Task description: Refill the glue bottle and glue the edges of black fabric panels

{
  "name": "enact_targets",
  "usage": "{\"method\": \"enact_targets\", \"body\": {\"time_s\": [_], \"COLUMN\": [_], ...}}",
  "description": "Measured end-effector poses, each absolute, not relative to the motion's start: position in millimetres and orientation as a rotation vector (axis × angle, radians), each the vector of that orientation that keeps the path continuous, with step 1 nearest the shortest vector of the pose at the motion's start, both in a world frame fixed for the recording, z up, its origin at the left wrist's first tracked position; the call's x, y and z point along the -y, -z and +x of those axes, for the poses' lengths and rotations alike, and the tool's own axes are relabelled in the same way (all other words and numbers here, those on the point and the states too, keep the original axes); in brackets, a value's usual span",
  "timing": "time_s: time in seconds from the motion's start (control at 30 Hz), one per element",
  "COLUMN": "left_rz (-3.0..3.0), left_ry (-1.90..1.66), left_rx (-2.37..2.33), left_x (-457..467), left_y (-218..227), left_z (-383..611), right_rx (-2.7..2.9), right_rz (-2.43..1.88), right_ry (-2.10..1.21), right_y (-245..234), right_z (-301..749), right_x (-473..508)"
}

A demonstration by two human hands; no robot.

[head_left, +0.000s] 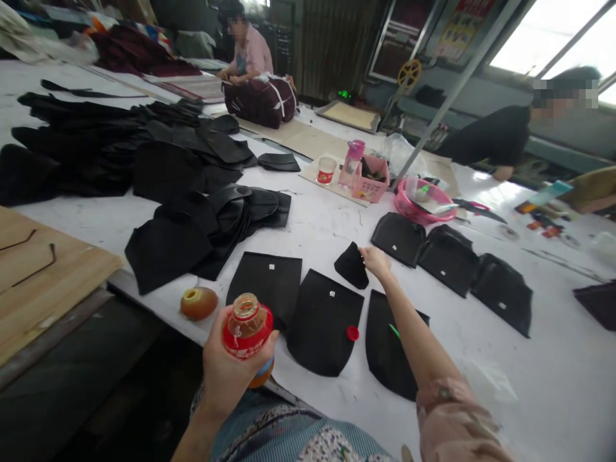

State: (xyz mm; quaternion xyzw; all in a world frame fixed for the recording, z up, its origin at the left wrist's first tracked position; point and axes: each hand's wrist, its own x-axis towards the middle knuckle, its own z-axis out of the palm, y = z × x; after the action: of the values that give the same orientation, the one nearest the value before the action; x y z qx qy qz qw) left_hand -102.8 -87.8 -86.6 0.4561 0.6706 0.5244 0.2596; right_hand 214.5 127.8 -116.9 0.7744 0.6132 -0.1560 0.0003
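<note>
My left hand [221, 359] is wrapped round an uncapped bottle [247, 330] with a red label and orange-brown contents, held upright at the table's front edge. Fingers of my right hand [376, 262] pinch the edge of a small black cloth piece [353, 266] on the white table. Between my arms lie black panels [325, 321] with small white tags. A red cap [353, 333] rests on the middle panel, and a thin green stick [394, 331] lies on the right one, partly behind my forearm. Left of the bottle sits a round amber pot [199, 303] with an open mouth.
Heaps of black pieces [192, 224] cover the left side. More black panels [447, 260] lie to the right. Farther back are a pink basket [423, 202], a pink box [372, 183] and a pink-lidded bottle [351, 165]. Two people work across the table.
</note>
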Motion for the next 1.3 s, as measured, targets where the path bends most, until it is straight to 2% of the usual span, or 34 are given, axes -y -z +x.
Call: {"method": "enact_targets", "body": {"time_s": [0.23,0.43,0.53,0.7,0.8,1.07,1.2,1.3], "left_rz": [1.181,1.221,1.262,1.275,1.271,1.184,1.215,1.228], "left_ry": [-1.351,-1.364,-1.404,-1.352,-1.334,-1.295,-1.294,-1.284], "left_rx": [-1.758,-1.779,-1.768,-1.740,-1.740,-1.710,-1.706,-1.668], "left_x": [93,94,95,98,100,101,101,100], "left_y": [88,83,81,82,84,84,84,82], "left_z": [-103,-103,-102,-104,-104,-100,-100,-96], "right_rx": [-1.949,-2.060,-2.204,-2.398,-2.401,-2.418,-2.442,-2.464], "right_rz": [2.953,3.093,2.989,2.469,2.282,2.323,2.372,2.430], "right_ry": [0.670,0.466,0.523,0.924,0.714,0.534,0.607,0.830], "right_y": [122,107,102,112,125,148,140,115], "right_z": [247,270,266,229,211,198,196,189], "right_x": [-106,-84,-46,40,73,81,80,77]}}
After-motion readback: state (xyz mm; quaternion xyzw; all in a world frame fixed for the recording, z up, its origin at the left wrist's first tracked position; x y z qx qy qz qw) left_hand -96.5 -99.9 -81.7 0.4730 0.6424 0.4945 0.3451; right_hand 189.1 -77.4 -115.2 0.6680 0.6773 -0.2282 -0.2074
